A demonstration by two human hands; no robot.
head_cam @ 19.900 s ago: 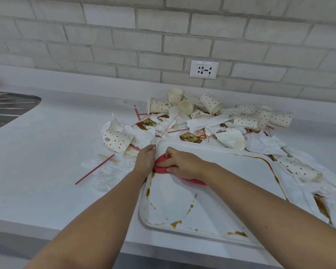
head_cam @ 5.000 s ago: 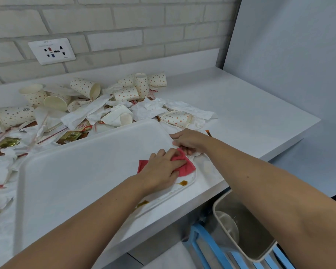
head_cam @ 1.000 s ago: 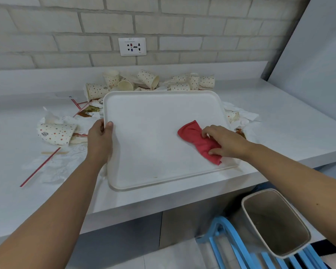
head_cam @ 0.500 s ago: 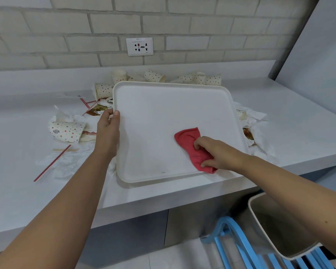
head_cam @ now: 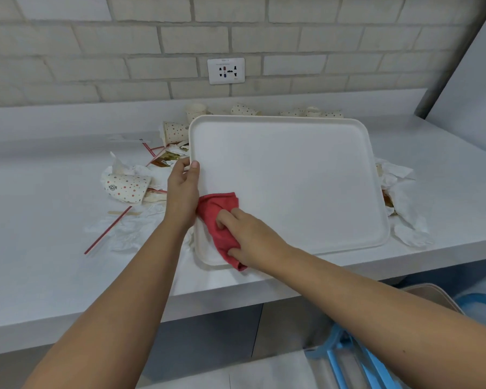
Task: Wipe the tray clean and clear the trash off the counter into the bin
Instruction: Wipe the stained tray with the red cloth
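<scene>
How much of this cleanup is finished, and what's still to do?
Nearly done: the tray shows no stains now. In hand: the left hand grips its left rim while the right hand presses the red cloth on its near-left corner. Left: the paper cups, napkins and red straw lie on the counter; nothing looks binned.

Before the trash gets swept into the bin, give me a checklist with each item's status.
1. Tray free of brown stains: ok, none visible.
2. Tray steadied: ok, left hand grips its left rim.
3. Red cloth under control: ok, right hand presses it on the tray's near-left corner.
4. Counter cleared: not ok, dotted paper cups, napkins and a red straw remain.
5. Bin ready: cannot tell, only its rim shows.
</scene>
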